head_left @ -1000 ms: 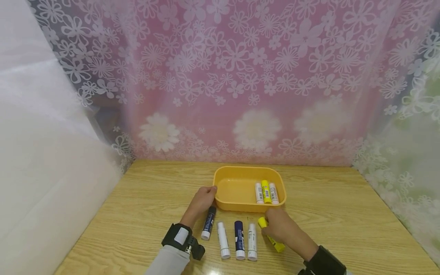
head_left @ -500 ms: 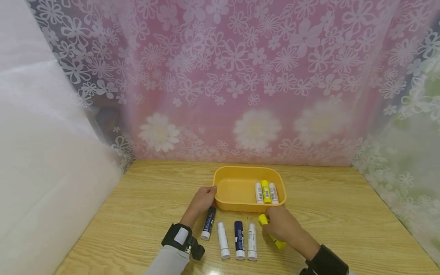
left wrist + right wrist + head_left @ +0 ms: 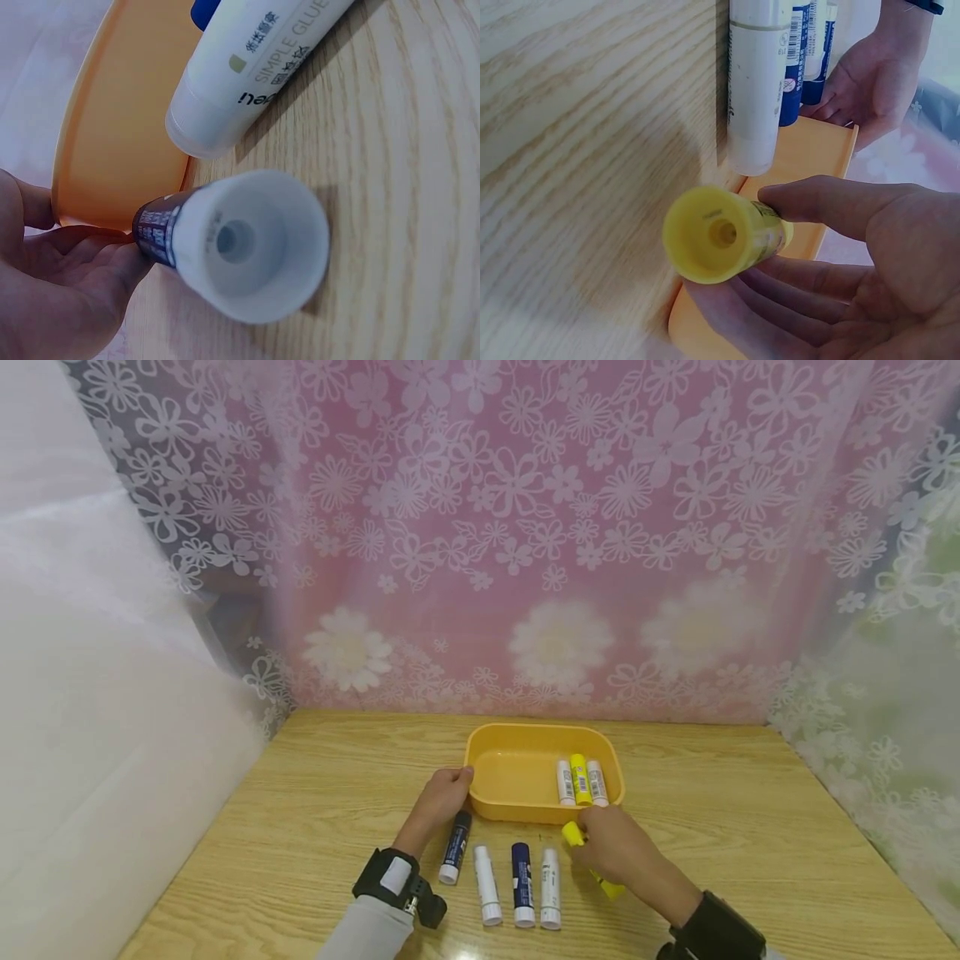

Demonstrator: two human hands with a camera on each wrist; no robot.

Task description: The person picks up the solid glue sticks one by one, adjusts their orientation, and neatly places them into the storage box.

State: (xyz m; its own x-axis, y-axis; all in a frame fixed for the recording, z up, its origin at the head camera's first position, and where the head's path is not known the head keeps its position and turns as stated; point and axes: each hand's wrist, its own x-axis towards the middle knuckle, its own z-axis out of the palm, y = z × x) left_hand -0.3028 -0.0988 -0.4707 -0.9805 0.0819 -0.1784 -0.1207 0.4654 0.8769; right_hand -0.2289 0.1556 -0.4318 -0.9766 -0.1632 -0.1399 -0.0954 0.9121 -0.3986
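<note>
My left hand [image 3: 444, 795] pinches the left rim of a yellow-orange plastic tray [image 3: 517, 812], thumb at the rim and fingers beneath in the left wrist view. Just beside those fingers lies a dark blue glue stick [image 3: 251, 244] with a white base. In front of the tray, my right hand [image 3: 617, 847] grips a yellow glue stick [image 3: 712, 236] between thumb and fingers, tilted close to the tabletop. The head view shows part of that stick hidden behind the hand. Inside the tray's right end rest a yellow glue stick [image 3: 581, 779] and two white ones, side by side.
Between my hands, a white glue stick [image 3: 487, 885], a blue one [image 3: 522, 885] and another white one [image 3: 551, 888] lie in a row on the wooden table [image 3: 337, 760]. A flowered pink curtain [image 3: 525, 527] hangs behind the table.
My right hand has shifted slightly forward, nearer the tray, with the yellow glue stick still in its grip. The left hand and the tray have stayed in place.
</note>
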